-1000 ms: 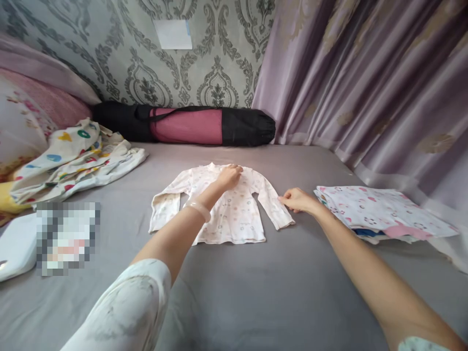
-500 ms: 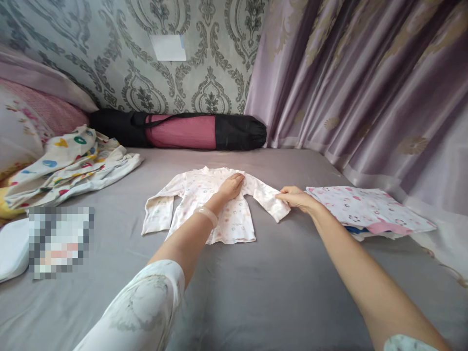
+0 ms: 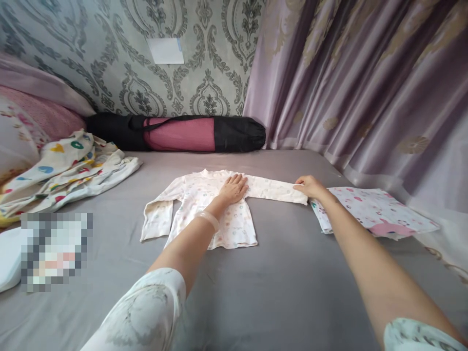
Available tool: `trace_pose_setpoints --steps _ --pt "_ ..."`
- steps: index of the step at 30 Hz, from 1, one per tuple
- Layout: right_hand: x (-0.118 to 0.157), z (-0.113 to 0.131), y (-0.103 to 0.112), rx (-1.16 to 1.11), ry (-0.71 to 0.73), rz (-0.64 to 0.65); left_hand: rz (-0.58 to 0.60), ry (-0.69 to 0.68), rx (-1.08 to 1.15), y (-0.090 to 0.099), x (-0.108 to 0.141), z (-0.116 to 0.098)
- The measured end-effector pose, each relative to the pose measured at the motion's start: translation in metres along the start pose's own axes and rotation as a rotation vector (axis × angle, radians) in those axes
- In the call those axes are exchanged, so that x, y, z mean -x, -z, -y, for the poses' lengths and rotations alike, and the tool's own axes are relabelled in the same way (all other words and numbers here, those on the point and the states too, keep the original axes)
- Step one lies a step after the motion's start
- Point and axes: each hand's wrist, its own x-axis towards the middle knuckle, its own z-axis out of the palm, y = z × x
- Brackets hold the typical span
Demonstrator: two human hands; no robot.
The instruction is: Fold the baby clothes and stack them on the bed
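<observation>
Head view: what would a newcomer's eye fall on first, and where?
Probably the small printed shirt spread on the grey sheet mid-picture, one sleeve held out straight by the right hand while the left hand lies flat on the shirt. Behind it, a long black-and-pink bag lies along the patterned wall. Purple curtains hang at the upper right.

Shirt: partly under left hand
White object: left end cut off
Neighbouring item: pixelated
Curtain: top cut off

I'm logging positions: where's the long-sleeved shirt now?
In the head view, the long-sleeved shirt lies mid-frame on the gray sheet, under the left hand, its right-side sleeve pinched by the right hand.
</observation>
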Motion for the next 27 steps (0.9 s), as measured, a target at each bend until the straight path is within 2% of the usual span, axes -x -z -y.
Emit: trace_pose_setpoints --steps 4,9,11,12,13,15,16,18,21,27 --pt "0.012 0.018 -0.015 0.148 -0.097 -0.028 -0.006 0.016 -0.031 0.003 0.002 -0.004" --pt "0.024 0.051 -0.038 0.28 -0.126 -0.163 -0.015 0.016 0.006 0.001 0.001 -0.004" --pt "0.026 0.071 -0.048 0.284 -0.005 -0.207 -0.024 0.012 0.03 -0.002 0.0 -0.003" --pt "0.027 0.084 -0.055 0.262 0.107 -0.211 -0.034 0.006 0.037 -0.004 -0.001 -0.002" --pt "0.028 0.097 -0.061 0.214 0.226 -0.197 -0.046 0.0 0.039 -0.005 -0.001 -0.002" --pt "0.028 0.124 -0.075 0.065 0.369 -0.115 -0.052 -0.012 0.024 -0.007 -0.001 0.0" --pt "0.027 0.136 -0.082 0.001 0.398 -0.053 -0.042 -0.017 0.01 -0.008 0.0 0.001" --pt "0.027 0.151 -0.093 -0.082 0.366 0.03 -0.008 -0.018 -0.011 -0.007 0.0 0.001" --pt "0.029 0.151 -0.099 -0.095 0.308 0.08 0.022 0.003 -0.012 -0.006 0.001 0.0" --pt "0.042 0.107 -0.086 0.038 0.201 0.079 -0.03 0.015 -0.017 -0.006 0.002 -0.005"
